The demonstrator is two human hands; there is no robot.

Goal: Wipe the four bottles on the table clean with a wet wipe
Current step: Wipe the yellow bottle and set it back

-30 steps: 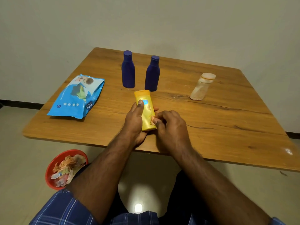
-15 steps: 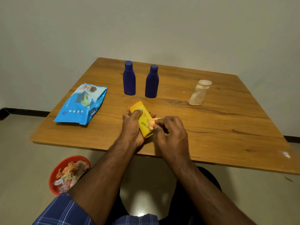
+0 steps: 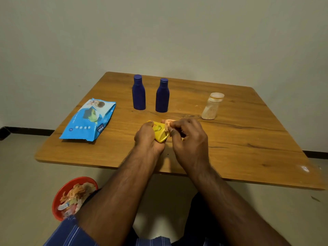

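My left hand [image 3: 148,137] grips a yellow bottle [image 3: 160,132] just above the middle of the wooden table [image 3: 248,139]. My right hand [image 3: 188,137] pinches a small stained wet wipe [image 3: 168,125] against the bottle's right side. Behind them two dark blue bottles stand upright, one to the left [image 3: 138,92] and one to the right [image 3: 162,95]. A dirty pale bottle [image 3: 212,106] with a wide cap stands at the right. Most of the yellow bottle is hidden by my fingers.
A blue pack of wet wipes [image 3: 90,119] lies flat on the left part of the table. A red bin [image 3: 60,194] with used wipes sits on the floor at the lower left, beside my knee. A plain wall stands behind the table.
The yellow bottle has turned in my left hand and now lies shorter in view. My right hand with the wipe has moved up along the bottle. The camera has tilted up a little.
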